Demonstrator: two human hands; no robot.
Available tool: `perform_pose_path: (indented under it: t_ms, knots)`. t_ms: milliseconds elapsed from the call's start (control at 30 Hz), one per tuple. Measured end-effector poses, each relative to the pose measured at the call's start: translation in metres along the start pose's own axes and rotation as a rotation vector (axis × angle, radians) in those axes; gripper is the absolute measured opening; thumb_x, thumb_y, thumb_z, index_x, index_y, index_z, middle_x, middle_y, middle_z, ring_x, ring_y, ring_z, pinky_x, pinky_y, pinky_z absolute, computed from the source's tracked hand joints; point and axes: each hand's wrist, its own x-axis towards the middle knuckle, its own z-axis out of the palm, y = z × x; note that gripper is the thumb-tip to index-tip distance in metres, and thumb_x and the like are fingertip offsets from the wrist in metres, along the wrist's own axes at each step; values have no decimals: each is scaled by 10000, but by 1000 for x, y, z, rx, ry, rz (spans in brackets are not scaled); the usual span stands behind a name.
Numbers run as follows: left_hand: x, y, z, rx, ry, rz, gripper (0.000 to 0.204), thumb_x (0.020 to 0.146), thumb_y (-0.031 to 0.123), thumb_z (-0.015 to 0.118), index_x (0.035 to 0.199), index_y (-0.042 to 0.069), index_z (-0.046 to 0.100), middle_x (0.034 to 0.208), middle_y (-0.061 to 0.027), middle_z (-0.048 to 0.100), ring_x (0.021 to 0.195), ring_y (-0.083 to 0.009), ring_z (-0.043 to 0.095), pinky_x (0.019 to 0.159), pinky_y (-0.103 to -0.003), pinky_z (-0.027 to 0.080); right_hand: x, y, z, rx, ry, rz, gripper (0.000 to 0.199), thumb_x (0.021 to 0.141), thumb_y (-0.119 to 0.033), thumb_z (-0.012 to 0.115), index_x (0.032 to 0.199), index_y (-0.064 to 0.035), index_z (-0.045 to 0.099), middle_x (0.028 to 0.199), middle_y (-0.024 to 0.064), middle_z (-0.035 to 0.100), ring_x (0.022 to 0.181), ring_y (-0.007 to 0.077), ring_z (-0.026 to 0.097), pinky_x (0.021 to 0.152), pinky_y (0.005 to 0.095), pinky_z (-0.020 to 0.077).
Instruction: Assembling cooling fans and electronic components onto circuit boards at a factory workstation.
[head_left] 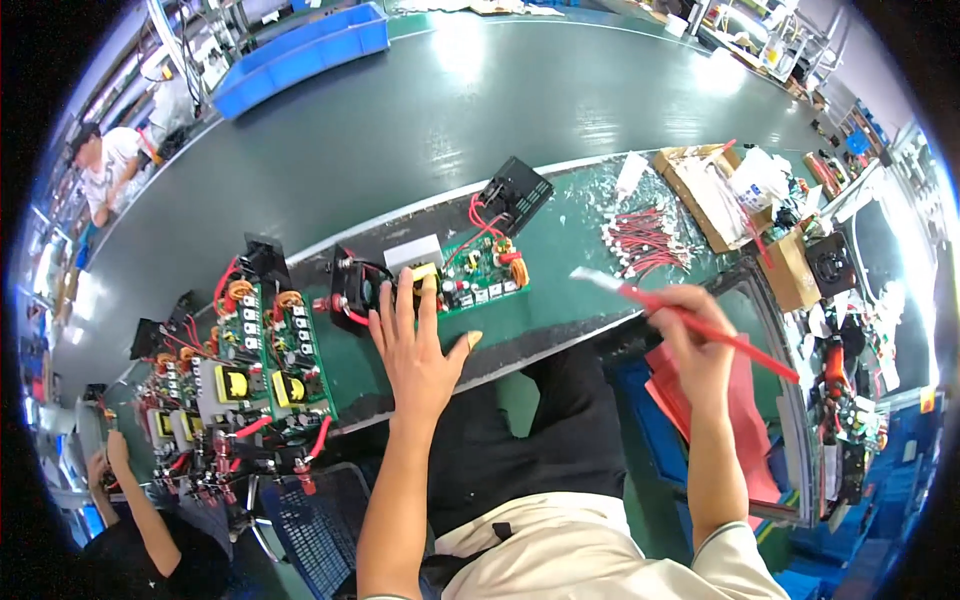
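My left hand (412,350) lies with spread fingers over the near left part of a green circuit board (485,268), next to a black fan (352,288). Its thumb points right and has a yellowish cover on the tip. Beneath the fingertips is a yellow part, mostly hidden. Red wires run from the board to a black vented end panel (516,194) behind it. To the right of the board, my right hand (692,335) is closed around the red handle of a brush (706,328). The brush's white tip points left, above the green bench, apart from the board.
Several similar circuit boards (265,350) stand crowded on the left. Red wire leads (648,243) lie in a heap by a cardboard box (700,190). A dark conveyor belt (560,90) passes behind, with a blue bin (300,62) on it. Two people work at the left.
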Motion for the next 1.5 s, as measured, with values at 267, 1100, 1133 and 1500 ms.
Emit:
perform_pose_path:
  t_ms: [267,1100,1133,1500]
  knots:
    - [-1,3,0,1,-12,-12,854,729,401,804,1436,82,447,1560,-128,321,1424,-393,290,1138,-573,221,29,-23,77,-98,-381,-424,210,773,72,703,959,-18,664,961,121,671,822,265,687,685,319,555]
    - [0,-1,-5,-57,-24,-16,863,724,375,814,1436,79,426,1544,-134,328,1417,-395,299,1133,-571,248,43,-21,101,-221,-276,-556,229,768,109,689,942,-39,700,965,103,688,812,216,694,672,295,554]
    - [-2,-2,-4,-56,-33,-21,865,723,374,814,1437,79,426,1545,-136,326,1418,-396,298,1134,-571,246,38,-20,99,-233,-324,-516,225,757,98,698,932,-42,692,955,99,687,807,221,697,668,300,558]
    - [12,2,0,-15,-16,76,873,759,528,743,1410,30,441,1523,-178,355,1385,-414,326,1109,-552,269,39,-1,100,-206,-347,-569,287,765,88,686,1019,-45,677,1036,111,652,856,278,682,708,331,560]
